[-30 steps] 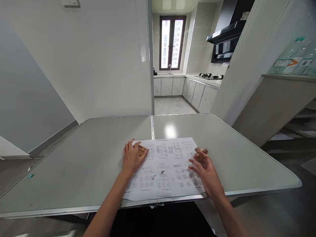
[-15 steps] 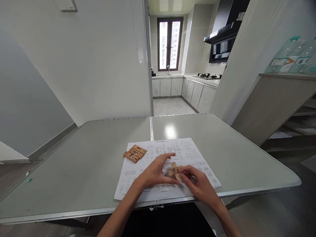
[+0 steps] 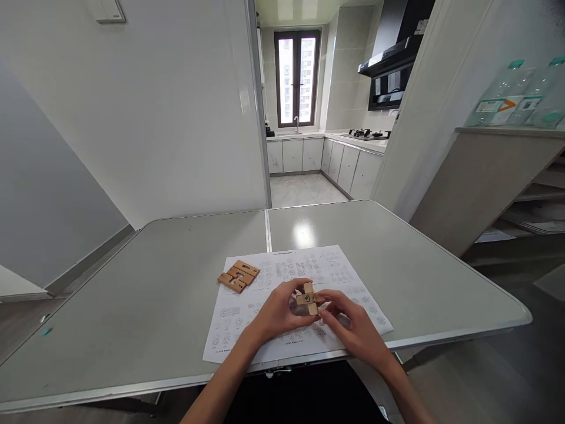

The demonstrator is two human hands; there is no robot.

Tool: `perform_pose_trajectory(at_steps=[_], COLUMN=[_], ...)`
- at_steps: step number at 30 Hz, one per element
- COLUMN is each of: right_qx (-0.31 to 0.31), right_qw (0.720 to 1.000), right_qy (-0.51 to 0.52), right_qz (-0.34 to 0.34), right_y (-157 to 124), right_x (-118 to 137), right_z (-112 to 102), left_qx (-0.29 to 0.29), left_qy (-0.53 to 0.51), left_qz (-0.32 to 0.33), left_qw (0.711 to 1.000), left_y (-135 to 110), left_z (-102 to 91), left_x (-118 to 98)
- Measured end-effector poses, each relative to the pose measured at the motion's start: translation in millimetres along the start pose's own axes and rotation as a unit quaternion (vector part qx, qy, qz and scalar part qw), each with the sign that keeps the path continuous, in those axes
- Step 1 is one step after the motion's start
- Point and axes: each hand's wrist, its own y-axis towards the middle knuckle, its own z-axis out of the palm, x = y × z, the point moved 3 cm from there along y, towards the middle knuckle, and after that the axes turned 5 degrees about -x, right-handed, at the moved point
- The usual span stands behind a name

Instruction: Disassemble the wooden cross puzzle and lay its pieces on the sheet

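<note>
Between my two hands is a small cross-shaped wooden puzzle (image 3: 308, 298) made of interlocked pale pieces, with a dark mark on its front. My left hand (image 3: 282, 307) grips it from the left, index finger at its top and thumb at its bottom. From the right, the fingers of my right hand (image 3: 346, 321) are closed on its right arm. Under the hands lies a printed sheet (image 3: 353, 300) covered with small diagrams. Several flat wooden pieces (image 3: 239, 275) with numbers and cut-outs lie together on the sheet's upper left part.
The sheet rests at the near edge of a grey-green folding table (image 3: 145, 312) with a metal rim. A small teal bit (image 3: 46, 331) lies near its left edge. Plastic bottles (image 3: 503, 100) stand on a shelf unit at the right. Beyond the table is a kitchen doorway.
My left thumb and index finger have closed onto the wooden puzzle, which has turned more upright. The right hand still holds its right side. The view has shifted slightly.
</note>
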Motion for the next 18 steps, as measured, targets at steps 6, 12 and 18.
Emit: perform_pose_trajectory(at_steps=[6,12,18], right_qx=[-0.043,-0.017,-0.012], right_qw=[0.999,1.0,1.0], right_qy=[0.016,-0.012,-0.016], right_qz=[0.028,0.015,-0.008], right_y=[3,3,2], right_x=[-14,-9,-11], right_z=[-1,0,-1], left_qx=[0.002,0.011,0.002], left_qy=[0.045,0.073,0.061], left_qz=[0.042,0.054,0.055], left_qw=[0.998,0.996,0.997], left_y=[-3,-2,-1], left_z=[1.0,0.3,0.1], left_x=[-1,-5,-8])
